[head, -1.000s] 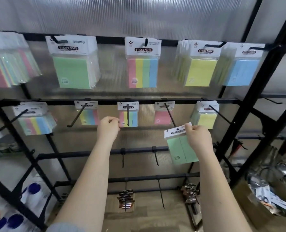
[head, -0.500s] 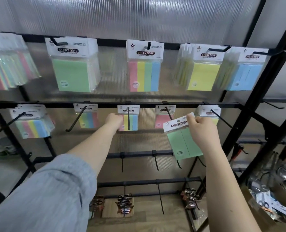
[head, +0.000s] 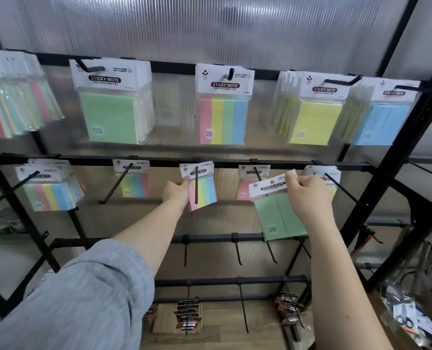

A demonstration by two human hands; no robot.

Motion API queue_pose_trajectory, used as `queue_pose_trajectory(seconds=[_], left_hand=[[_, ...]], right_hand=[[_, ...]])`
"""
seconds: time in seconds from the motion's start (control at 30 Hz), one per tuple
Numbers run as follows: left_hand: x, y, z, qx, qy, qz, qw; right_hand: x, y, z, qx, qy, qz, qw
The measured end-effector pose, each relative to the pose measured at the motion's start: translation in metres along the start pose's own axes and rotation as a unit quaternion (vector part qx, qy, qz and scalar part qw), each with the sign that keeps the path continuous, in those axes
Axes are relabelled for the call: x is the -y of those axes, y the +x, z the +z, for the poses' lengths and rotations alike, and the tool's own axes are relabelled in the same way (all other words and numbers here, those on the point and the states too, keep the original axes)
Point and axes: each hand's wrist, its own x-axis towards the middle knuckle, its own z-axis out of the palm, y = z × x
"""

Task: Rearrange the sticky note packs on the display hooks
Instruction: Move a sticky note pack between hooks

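Left hand (head: 177,192): its grip is closed on the left edge of a striped pack (head: 201,188), pinching it near the header card; the exact lie of the fingers is partly hidden behind the pack.
Striped pack: pink, yellow, green and blue bands, tilted, still threaded on the middle hook (head: 196,184) of the second rail (head: 159,161), directly right of the left grip.
Right hand (head: 308,192): grip closed, fingers curled round the top right corner of a green pack (head: 278,210), pinching its white header card.
Green pack: off any hook, held in the air, slanted with its lower edge down and left of the right grip; its label reads STICKY NOTE. It hangs in front of the third rail (head: 210,238).
Pink pack (head: 245,185): on the hook just left of the right grip, partly covered by the green pack's header.
Yellow pack (head: 332,183): on the hook just right of the right grip, largely hidden behind the hand.
Left of the left grip: a striped pack (head: 134,184) on a long hook, and further left a thicker bundle of striped packs (head: 49,190).
Above both grips: top rail with large packs, green (head: 109,114), four-colour (head: 223,120), yellow (head: 314,120) and blue (head: 384,122).
Below the grips: bare hooks (head: 237,251) on the third rail, small dark packets (head: 187,314) lower down.
Sleeve (head: 83,299): grey-blue, on the left arm only.
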Motion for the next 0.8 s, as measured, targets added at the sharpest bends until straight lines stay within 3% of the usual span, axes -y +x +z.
queue_pose_trajectory(seconds=[0.33, 0.53, 0.7, 0.8], left_hand=[[0.006, -0.005, 0.006, 0.086, -0.051, 0.017, 0.995], [0.006, -0.007, 0.007, 0.059, -0.012, 0.059, 0.996], [0.01, -0.014, 0.001, -0.003, 0.14, 0.104, 0.985], [0.006, -0.018, -0.002, 0.003, 0.113, 0.127, 0.986]], right_hand=[[-0.004, -0.007, 0.0, -0.005, 0.006, 0.014, 1.0], [-0.004, -0.015, -0.004, -0.01, -0.015, 0.028, 0.999], [-0.005, -0.023, -0.009, -0.014, -0.018, 0.036, 0.999], [-0.005, -0.027, -0.011, -0.013, -0.012, 0.034, 0.999]])
